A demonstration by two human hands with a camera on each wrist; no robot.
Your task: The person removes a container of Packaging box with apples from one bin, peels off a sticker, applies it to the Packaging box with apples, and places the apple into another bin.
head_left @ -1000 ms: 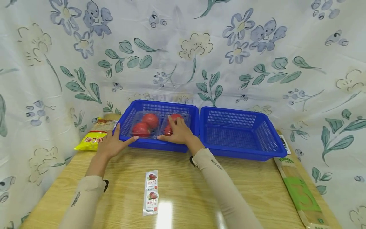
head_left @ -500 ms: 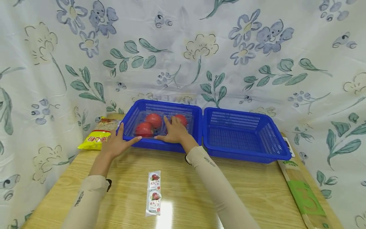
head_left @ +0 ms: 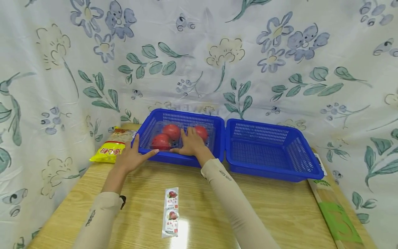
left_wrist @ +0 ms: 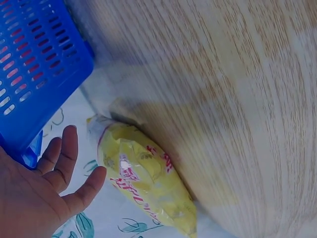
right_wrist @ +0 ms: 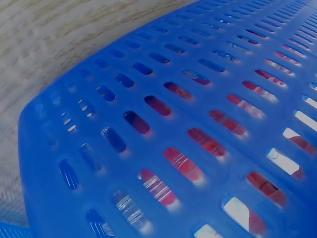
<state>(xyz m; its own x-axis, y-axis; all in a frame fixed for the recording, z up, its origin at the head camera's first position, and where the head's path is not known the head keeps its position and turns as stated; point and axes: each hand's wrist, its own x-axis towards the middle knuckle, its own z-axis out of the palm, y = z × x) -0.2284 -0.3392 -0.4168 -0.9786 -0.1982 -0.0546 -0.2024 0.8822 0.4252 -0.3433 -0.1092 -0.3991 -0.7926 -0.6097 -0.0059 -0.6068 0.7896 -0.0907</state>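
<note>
Nearest: fruit-sticker strip point(head_left: 170, 212), Chinese print too small to read. Right sleeve point(head_left: 231, 199) apparently reads "Lets Slim". Left hand point(head_left: 132, 159) loosely spread at blue basket's point(head_left: 174, 158) front-left corner, seemingly steadying it. Right hand point(head_left: 191, 143) extended over right clear clamshell point(head_left: 210, 135) inside basket, no closed grip showing; best handled by side edges, sparing thin lid. Left, alongside basket: yellow bag point(head_left: 107, 155), apparently lettered 通心粉.

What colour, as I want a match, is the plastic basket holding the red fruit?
The plastic basket is deep blue, clearest in the head view.
</note>
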